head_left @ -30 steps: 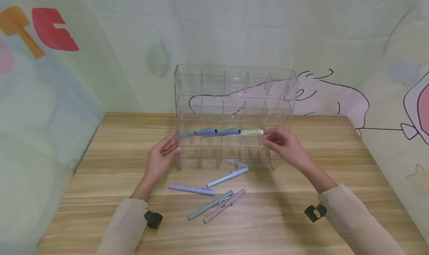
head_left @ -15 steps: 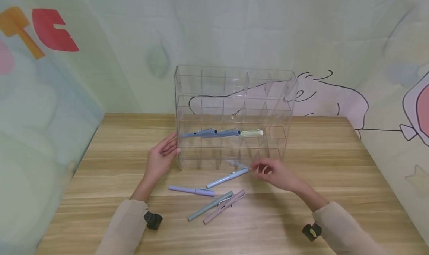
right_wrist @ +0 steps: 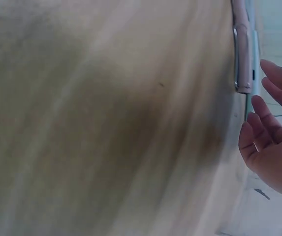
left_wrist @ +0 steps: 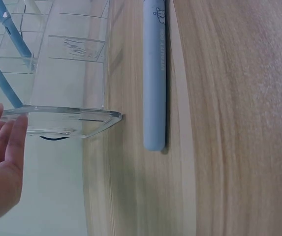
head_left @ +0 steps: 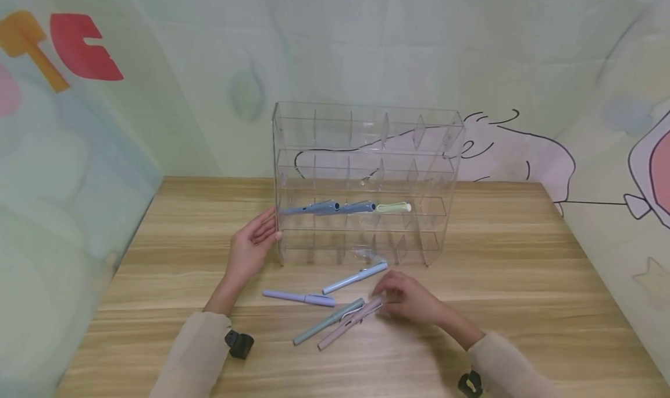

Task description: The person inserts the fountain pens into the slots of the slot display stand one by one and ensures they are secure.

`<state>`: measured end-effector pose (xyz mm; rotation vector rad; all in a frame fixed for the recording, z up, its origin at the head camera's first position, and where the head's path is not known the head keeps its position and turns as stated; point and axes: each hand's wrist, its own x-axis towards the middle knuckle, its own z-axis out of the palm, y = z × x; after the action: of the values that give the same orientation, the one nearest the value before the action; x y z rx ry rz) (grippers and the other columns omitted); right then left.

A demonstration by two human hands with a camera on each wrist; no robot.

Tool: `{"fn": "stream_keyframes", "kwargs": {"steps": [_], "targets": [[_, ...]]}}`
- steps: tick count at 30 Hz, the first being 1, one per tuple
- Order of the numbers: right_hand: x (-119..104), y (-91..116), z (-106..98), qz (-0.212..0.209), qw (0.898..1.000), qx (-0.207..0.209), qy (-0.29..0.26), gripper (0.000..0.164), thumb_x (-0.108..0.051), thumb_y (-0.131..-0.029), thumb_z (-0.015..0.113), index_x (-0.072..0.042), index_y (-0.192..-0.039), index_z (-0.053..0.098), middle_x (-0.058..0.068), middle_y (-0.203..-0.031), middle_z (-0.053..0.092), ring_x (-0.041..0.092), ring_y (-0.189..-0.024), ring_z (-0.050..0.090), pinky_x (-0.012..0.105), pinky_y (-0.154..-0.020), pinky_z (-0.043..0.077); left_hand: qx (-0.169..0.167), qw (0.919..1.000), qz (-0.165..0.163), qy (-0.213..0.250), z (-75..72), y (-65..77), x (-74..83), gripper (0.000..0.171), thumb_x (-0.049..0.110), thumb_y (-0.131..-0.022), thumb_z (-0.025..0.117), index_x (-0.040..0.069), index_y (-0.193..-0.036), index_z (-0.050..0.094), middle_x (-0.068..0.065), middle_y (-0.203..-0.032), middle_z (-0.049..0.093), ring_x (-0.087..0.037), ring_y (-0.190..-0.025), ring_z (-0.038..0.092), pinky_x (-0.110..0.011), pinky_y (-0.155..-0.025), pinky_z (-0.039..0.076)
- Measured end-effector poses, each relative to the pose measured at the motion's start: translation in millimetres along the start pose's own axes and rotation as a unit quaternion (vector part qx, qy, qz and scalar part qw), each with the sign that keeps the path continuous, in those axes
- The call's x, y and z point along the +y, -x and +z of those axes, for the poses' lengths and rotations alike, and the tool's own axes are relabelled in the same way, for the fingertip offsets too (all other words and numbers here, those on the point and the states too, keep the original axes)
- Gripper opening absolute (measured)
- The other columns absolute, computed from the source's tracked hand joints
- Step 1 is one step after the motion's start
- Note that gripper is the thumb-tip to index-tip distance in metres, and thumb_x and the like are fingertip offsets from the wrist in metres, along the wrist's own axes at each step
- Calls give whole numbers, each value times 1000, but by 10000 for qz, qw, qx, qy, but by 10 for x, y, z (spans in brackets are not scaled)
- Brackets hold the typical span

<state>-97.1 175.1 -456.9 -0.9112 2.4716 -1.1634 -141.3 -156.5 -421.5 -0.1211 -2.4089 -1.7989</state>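
Observation:
My left hand point(head_left: 248, 252) holds the left side panel of a clear acrylic pen rack point(head_left: 274, 165). In the left wrist view, thumb and fingertips meet the panel point(left_wrist: 67, 115) at its edge. My right hand point(head_left: 410, 298), fingers loosely bent and parted, hovers at the clip end of a mauve pen point(head_left: 345, 328). The right wrist view shows a small gap between those fingers and the mauve pen point(right_wrist: 242, 49). Beside it lies a grey-green pen point(head_left: 321, 326). A lavender pen point(head_left: 298, 297) and a light blue pen point(head_left: 353, 279) lie closer to the rack.
Two blue pens point(head_left: 319, 206) and a pale green pen point(head_left: 394, 208) rest in one of the rack's middle tiers. The rack stands on a wooden table point(head_left: 523, 258) before a printed cloth backdrop point(head_left: 209, 66).
My right hand has come away from the pale green pen in the rack and moved down and left to the mauve pen. The left hand stays at the rack's side.

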Motion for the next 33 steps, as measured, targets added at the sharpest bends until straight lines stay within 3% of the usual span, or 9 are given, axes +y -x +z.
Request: {"fn": "stream_keyframes", "kwargs": {"steps": [7,15,33], "targets": [[25,-8,103,239,9997,-82,63,26,-9,-74,73,-11,-99,66,-4,-99,58,16,-96,51,35,-88,45,17,10000,12,-40,2,0,-2,49,-5,-83,61,3,-130,48,-21,-118,56,-30,-106,57,-16,-83,50],[10,-34,145,367,9991,-148,156,25,-6,-74,72,-13,-98,67,-5,-99,56,17,-97,47,34,-87,43,22,10000,-22,35,0,2,0,49,-5,-83,62,4,-130,49,-21,-119,56,-29,-106,57,-15,-83,49],[28,-35,159,176,9992,-206,301,19,-2,-75,71,-14,-91,68,-8,-94,55,13,-92,46,29,-82,44,-15,9999,-62,118,-5,11,25,49,-3,-84,62,4,-131,48,-20,-121,55,-28,-108,56,-15,-84,49]]}}
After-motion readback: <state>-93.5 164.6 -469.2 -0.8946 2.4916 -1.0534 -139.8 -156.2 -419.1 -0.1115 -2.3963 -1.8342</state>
